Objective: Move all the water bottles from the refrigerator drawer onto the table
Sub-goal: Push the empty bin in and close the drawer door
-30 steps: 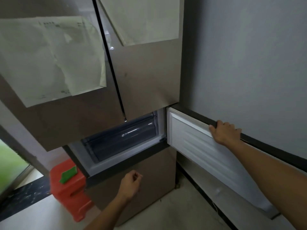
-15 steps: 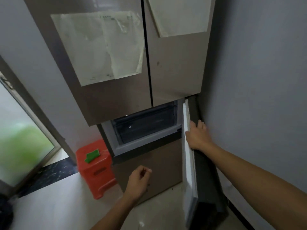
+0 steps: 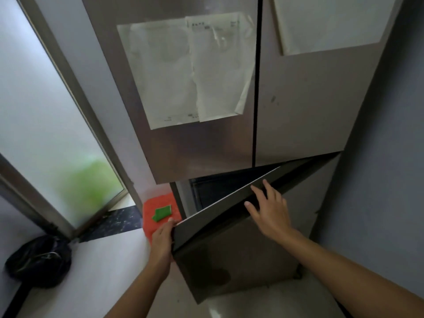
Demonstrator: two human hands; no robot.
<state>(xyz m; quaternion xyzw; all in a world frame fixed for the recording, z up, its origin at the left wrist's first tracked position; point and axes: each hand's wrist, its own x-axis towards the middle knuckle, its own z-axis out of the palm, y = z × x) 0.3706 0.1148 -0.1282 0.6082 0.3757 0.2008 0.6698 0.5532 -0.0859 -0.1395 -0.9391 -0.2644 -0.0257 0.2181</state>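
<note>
At the far left a frosted glass door (image 3: 57, 134) lets in pale light, and a black bag (image 3: 37, 260) lies slumped on the floor below it. Next comes a red stool (image 3: 149, 228) with a small green object (image 3: 162, 213) on top, standing just beside the refrigerator (image 3: 298, 111).

The left hand (image 3: 161, 239) holds the free edge of the lower compartment door (image 3: 229, 260). A fingertip shows at the door's top corner, and the rest of the fingers are hidden behind the panel. This looks like a grip for steering the swing of the door.

Above and behind the door's top edge is a dark gap, where a little of the refrigerator drawer (image 3: 206, 189) shows. No water bottles can be seen from this angle. If any are there, they lie inside the drawer, behind the half-swung door.

Further right, the right hand (image 3: 269, 210) lies flat on the upper part of the door with its fingers spread and straight, pressing rather than gripping. Most likely it steadies or pushes the panel.

The two hands are well apart, one at each end of the door's top edge. The worktop is not in view. A bare grey wall (image 3: 378, 180) closes the scene on the right, close to the hinge side, so the door has little room to swing fully back.
</note>
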